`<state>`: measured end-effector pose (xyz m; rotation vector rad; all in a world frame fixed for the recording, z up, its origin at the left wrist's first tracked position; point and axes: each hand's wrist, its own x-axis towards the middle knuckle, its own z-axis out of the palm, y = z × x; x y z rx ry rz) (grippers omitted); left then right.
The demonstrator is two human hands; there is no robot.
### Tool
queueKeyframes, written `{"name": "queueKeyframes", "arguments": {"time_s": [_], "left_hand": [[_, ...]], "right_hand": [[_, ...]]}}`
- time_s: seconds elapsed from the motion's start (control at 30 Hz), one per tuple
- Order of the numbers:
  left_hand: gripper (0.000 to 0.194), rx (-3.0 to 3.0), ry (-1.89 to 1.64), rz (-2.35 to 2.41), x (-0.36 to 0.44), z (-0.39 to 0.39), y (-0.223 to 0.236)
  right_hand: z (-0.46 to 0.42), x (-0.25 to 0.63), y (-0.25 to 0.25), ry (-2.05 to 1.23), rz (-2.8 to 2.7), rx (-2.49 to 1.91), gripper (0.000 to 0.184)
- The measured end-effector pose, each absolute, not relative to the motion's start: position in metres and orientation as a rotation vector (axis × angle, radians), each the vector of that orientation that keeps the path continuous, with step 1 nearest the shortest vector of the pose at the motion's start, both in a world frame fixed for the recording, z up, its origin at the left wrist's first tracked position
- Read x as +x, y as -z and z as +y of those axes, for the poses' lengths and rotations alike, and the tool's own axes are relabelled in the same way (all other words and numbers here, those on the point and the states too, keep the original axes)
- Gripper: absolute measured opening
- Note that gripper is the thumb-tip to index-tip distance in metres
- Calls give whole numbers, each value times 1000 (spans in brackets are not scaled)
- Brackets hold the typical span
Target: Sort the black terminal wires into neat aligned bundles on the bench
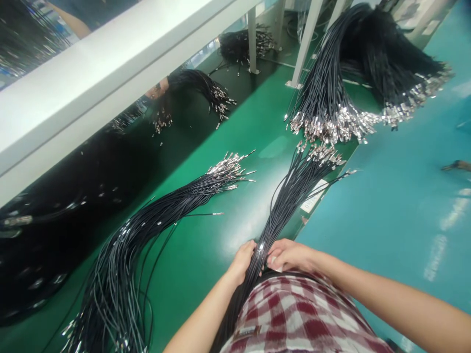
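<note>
In the head view, a bundle of black cables (281,211) with silvery metal ends runs from the table's edge down past my waist. My left hand (242,263) is closed on the left side of this bundle, its fingertips partly hidden behind the cables. Against the opposite side, my right hand (290,256) has its fingers curled in and touching the cables. A small whitish bit shows at its fingertips; what it is I cannot make out. A glossy patch crosses the bundle between the two hands. The lower part of the bundle is dark beside the checked shirt.
Another long cable bundle (147,220) lies curved on the green tabletop (206,240) at left. A large heap of cables (331,83) hangs at the back right. A white shelf beam (110,54) crosses the upper left, with more cables (200,83) and another person's hand (158,89) beyond.
</note>
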<state>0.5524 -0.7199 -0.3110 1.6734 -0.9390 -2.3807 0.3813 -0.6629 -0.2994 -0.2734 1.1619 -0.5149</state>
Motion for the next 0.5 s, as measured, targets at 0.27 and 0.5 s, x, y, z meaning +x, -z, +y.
{"name": "queueKeyframes", "arguments": {"time_s": [0.27,0.5], "left_hand": [[37,1487,3037,-576,557,-736,315],[44,1628,1866,-819,550,-734,289]], "right_hand": [[-667,400,313,762,1058,-507,13],[-665,393,304,851,1055,-57,28]]}}
